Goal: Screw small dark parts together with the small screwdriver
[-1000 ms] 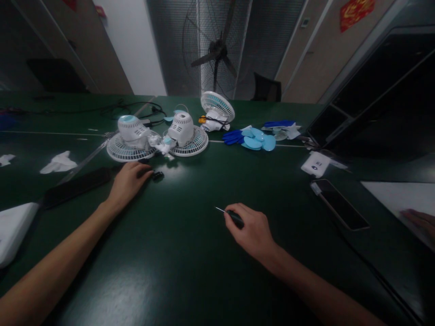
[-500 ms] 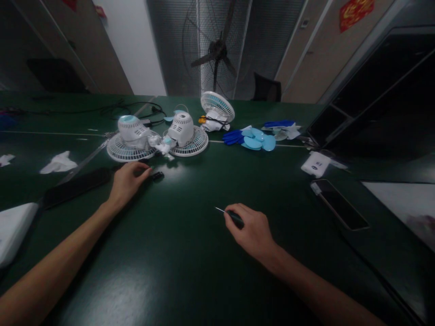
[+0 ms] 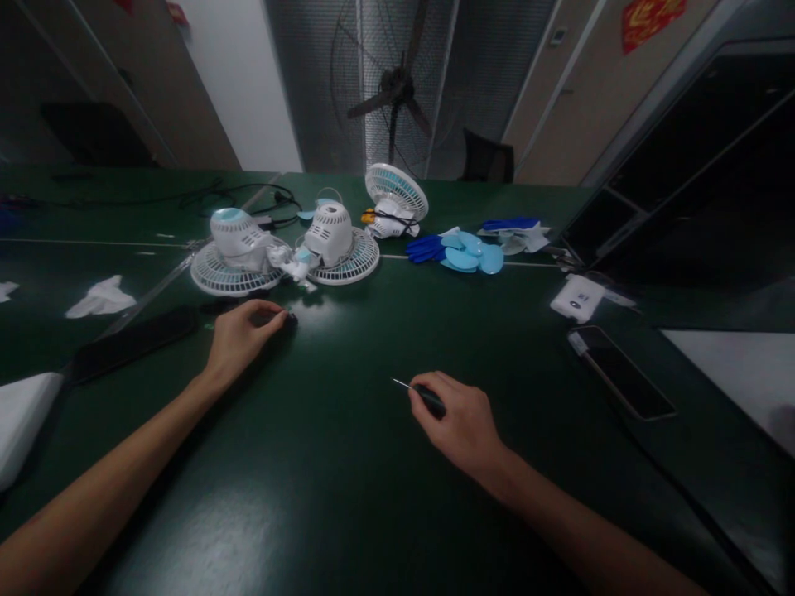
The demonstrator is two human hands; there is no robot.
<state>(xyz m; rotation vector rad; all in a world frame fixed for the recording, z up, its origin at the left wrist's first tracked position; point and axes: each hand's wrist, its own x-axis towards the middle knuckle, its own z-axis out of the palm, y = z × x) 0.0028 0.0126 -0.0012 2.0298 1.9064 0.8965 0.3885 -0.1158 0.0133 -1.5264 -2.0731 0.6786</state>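
My right hand (image 3: 458, 422) is closed around the dark handle of a screwdriver (image 3: 430, 401), low over the green table. The thin metal shaft points left, apart from everything else. My left hand (image 3: 243, 335) has its thumb and fingers pinched on a small black object (image 3: 292, 319) on the table. The fingertips cover most of that object, so its kind does not show. Just beyond this hand, two white fan heads (image 3: 233, 273) (image 3: 348, 265) lie grille down, side by side. Behind them a third small fan (image 3: 396, 199) leans, with a black cord around its base.
Blue gloves (image 3: 426, 248) and light blue fan blades (image 3: 472, 252) lie at the back centre. A phone (image 3: 621, 372) and a white box (image 3: 577, 298) are on the right. At left are a long black item (image 3: 133, 343), crumpled tissue (image 3: 103, 298) and a white block (image 3: 25, 422).
My left hand has moved slightly right, and its fingertips have come onto the small black object, which stood apart from them before. My right hand with the screwdriver has hardly moved.
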